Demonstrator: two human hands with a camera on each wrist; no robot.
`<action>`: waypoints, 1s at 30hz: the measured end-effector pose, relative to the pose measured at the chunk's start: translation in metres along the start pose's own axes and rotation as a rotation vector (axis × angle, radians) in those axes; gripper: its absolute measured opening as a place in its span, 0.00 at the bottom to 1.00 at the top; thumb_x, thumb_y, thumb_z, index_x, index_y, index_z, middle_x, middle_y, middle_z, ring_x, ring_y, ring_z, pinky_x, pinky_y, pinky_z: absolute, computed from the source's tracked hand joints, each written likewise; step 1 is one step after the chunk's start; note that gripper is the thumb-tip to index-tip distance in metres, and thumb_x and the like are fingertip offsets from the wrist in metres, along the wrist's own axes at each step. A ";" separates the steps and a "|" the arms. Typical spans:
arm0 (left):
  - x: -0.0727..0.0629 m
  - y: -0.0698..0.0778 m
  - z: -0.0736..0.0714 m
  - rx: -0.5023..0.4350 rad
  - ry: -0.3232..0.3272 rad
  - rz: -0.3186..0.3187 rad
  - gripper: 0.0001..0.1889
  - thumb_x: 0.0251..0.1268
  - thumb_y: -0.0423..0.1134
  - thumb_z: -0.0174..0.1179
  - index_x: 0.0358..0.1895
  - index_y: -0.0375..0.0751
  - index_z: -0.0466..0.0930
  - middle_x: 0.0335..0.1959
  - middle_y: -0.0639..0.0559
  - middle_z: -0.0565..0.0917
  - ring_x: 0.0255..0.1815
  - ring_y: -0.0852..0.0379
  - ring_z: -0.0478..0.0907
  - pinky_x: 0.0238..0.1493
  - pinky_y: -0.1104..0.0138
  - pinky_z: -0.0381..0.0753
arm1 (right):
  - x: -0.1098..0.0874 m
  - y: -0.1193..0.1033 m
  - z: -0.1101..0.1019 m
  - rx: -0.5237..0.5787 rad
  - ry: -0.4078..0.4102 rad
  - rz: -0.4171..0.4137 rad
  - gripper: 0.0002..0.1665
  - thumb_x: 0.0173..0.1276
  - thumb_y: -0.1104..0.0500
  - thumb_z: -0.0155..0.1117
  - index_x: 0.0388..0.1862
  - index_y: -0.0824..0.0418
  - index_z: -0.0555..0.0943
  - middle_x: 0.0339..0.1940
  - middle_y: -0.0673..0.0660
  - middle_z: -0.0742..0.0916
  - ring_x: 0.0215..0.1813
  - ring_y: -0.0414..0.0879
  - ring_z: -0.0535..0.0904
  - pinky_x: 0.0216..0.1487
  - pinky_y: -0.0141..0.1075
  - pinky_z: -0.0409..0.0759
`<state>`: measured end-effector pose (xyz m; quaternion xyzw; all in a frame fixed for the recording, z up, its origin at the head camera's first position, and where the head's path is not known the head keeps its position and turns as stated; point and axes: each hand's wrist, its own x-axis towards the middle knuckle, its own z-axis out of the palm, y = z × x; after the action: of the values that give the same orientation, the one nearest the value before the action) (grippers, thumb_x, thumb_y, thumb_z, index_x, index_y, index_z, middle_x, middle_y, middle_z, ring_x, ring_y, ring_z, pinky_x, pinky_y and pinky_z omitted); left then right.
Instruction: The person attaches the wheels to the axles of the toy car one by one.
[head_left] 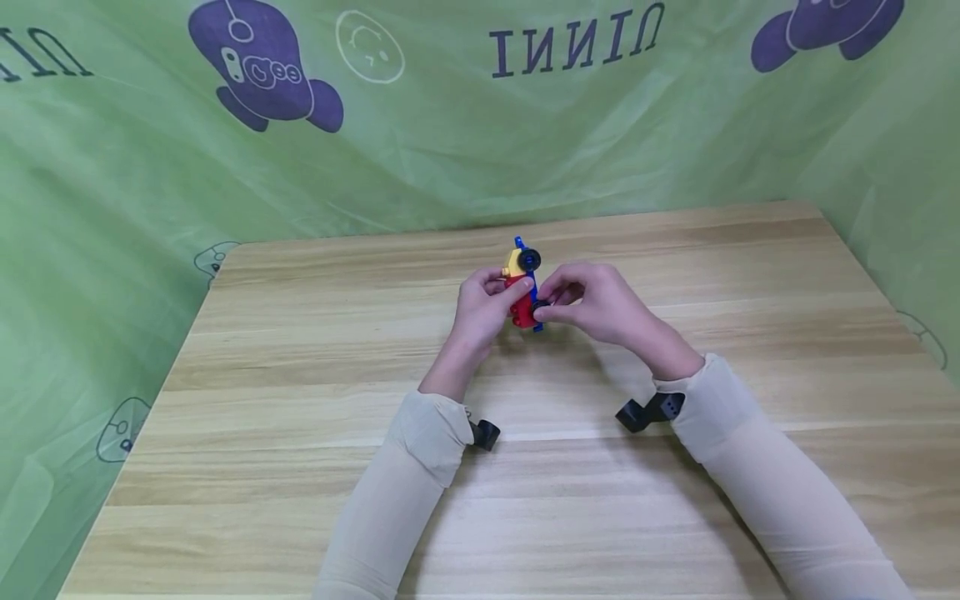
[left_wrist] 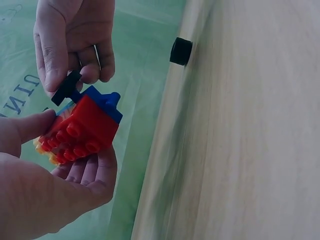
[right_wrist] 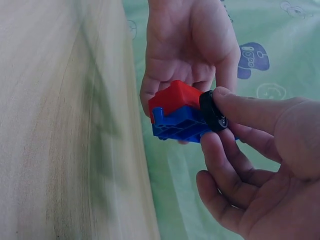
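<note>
A small toy car built of bricks, with a red brick (left_wrist: 92, 120), a yellow brick (head_left: 514, 263) and a blue base (right_wrist: 182, 124), is held up over the table. My left hand (head_left: 482, 310) grips its body, thumb on one side and fingers curled round the other. From the right, my right hand (head_left: 603, 307) pinches a black wheel (right_wrist: 212, 111) between thumb and fingers at the base's side. In the left wrist view this wheel sits on a blue axle stub. Another black wheel (head_left: 529, 259) is on the yellow end. Rows of red studs face the left wrist camera.
The wood-grain table (head_left: 300, 450) spreads under both arms. A green printed curtain (head_left: 450, 158) hangs behind it and along the sides. Black wrist cameras, one at the left cuff (head_left: 485, 434) and one at the right cuff (head_left: 637, 414), jut inward over the table.
</note>
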<state>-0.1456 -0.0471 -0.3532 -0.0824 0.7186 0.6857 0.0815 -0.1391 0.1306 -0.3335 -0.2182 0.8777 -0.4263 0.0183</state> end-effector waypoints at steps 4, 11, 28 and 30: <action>-0.001 0.001 0.000 0.001 0.005 0.008 0.22 0.68 0.40 0.67 0.60 0.34 0.74 0.49 0.42 0.84 0.44 0.54 0.83 0.48 0.67 0.85 | 0.001 0.002 -0.001 0.034 -0.013 0.061 0.11 0.59 0.63 0.78 0.40 0.65 0.86 0.35 0.59 0.89 0.36 0.48 0.83 0.38 0.30 0.80; -0.004 0.004 0.001 -0.049 -0.005 0.027 0.21 0.67 0.37 0.68 0.58 0.33 0.75 0.46 0.43 0.83 0.42 0.56 0.81 0.48 0.67 0.85 | 0.003 0.004 -0.004 0.100 -0.094 0.199 0.19 0.62 0.57 0.77 0.46 0.67 0.84 0.41 0.61 0.88 0.42 0.50 0.85 0.42 0.29 0.81; -0.006 0.005 0.001 -0.067 0.019 0.042 0.21 0.67 0.39 0.68 0.57 0.34 0.76 0.45 0.44 0.84 0.41 0.55 0.82 0.45 0.67 0.86 | 0.002 -0.003 -0.004 0.327 -0.081 0.249 0.23 0.66 0.66 0.70 0.59 0.70 0.78 0.48 0.65 0.85 0.40 0.42 0.85 0.47 0.37 0.87; -0.007 0.005 0.002 -0.065 0.022 0.044 0.20 0.67 0.39 0.68 0.57 0.34 0.76 0.44 0.44 0.84 0.40 0.55 0.82 0.45 0.68 0.86 | 0.002 -0.003 -0.004 0.345 -0.080 0.243 0.24 0.66 0.67 0.70 0.61 0.70 0.78 0.49 0.65 0.85 0.42 0.41 0.85 0.46 0.32 0.86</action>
<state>-0.1404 -0.0450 -0.3468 -0.0766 0.6985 0.7093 0.0557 -0.1408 0.1311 -0.3285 -0.1212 0.8101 -0.5558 0.1417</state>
